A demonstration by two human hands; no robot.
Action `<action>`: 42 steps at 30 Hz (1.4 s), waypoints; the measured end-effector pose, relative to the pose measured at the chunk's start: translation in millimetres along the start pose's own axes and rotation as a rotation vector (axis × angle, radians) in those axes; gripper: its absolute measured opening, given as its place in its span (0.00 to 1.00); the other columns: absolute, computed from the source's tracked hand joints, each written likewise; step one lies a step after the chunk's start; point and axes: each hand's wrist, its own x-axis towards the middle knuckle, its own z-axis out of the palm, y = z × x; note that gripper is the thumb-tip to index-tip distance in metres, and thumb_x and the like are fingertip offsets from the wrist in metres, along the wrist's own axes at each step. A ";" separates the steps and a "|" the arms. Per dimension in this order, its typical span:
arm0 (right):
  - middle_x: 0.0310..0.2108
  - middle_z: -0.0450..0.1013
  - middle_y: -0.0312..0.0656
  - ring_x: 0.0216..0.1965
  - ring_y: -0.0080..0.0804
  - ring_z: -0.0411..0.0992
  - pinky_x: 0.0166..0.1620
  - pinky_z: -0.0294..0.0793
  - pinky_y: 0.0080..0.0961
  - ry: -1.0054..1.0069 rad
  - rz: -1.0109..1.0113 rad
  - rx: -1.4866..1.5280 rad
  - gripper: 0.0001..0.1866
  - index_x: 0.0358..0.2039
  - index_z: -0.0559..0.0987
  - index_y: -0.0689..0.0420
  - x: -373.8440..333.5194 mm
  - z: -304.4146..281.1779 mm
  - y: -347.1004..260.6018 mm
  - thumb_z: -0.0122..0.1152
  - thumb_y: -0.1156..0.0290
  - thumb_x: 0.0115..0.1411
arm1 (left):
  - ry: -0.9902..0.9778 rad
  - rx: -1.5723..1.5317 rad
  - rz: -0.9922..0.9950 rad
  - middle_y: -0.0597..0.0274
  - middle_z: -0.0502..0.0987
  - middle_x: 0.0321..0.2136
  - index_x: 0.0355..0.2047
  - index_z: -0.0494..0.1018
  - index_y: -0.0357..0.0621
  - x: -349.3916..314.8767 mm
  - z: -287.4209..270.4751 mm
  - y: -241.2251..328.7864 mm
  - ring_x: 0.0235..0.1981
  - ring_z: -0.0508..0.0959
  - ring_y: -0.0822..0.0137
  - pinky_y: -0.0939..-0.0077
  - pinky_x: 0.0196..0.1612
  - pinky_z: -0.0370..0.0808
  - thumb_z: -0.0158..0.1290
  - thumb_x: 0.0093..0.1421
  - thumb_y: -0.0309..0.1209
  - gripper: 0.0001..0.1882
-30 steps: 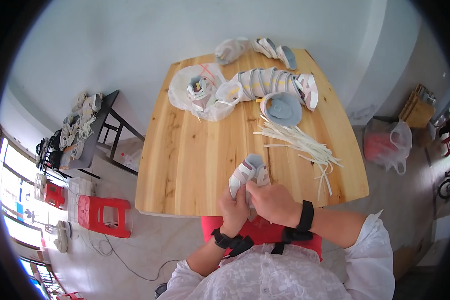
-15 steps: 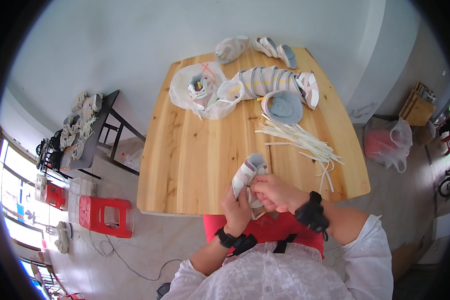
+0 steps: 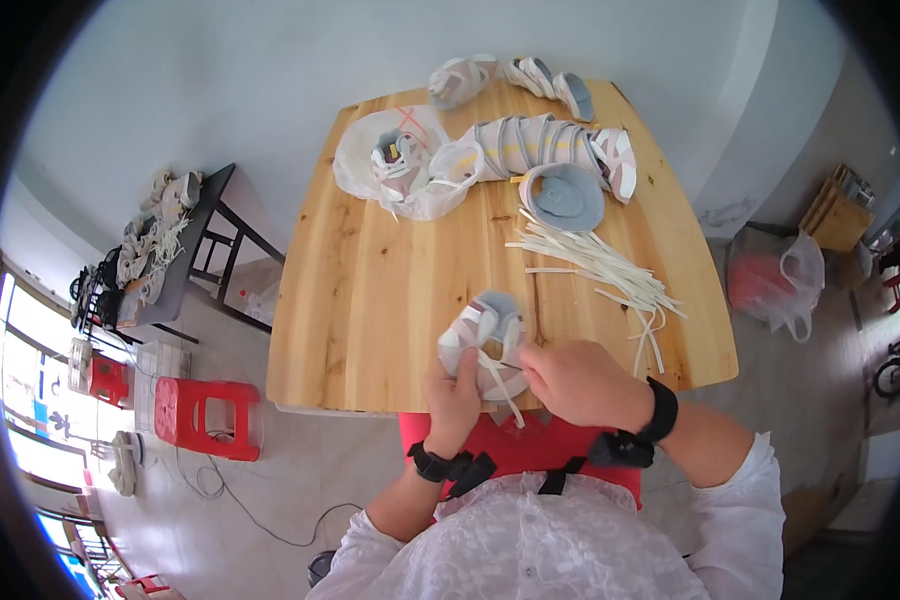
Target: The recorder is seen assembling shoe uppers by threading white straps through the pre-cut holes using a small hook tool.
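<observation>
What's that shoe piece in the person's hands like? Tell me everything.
The shoe piece has white and dusty-pink panels and a grey lining, and looks soft. It is held over the near edge of the wooden table, its grey end facing away. A white lace trails from it. The left hand grips its left side; the right hand is at its right edge.

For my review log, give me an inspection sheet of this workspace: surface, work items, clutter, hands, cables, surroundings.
Surface: light wooden table, dark knots visible.
Work items: held shoe with a white lace trailing; loose white strips and stacked shoe uppers farther back.
Clutter: clear plastic bag around another shoe.
Hands: left hand grips the held shoe; right hand is at its right side, grip unclear.
Cables: thin cable on the floor.
Surroundings: red stool, left.
</observation>
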 end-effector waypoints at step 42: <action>0.24 0.67 0.42 0.23 0.42 0.71 0.25 0.70 0.35 0.419 0.044 0.059 0.04 0.27 0.69 0.57 -10.9 28.1 -8.2 0.56 0.74 0.54 | -0.036 -0.453 -0.079 0.64 0.76 0.38 0.46 0.70 0.35 -10.3 16.2 -1.8 0.37 0.74 0.76 0.80 0.40 0.73 0.52 0.62 0.26 0.13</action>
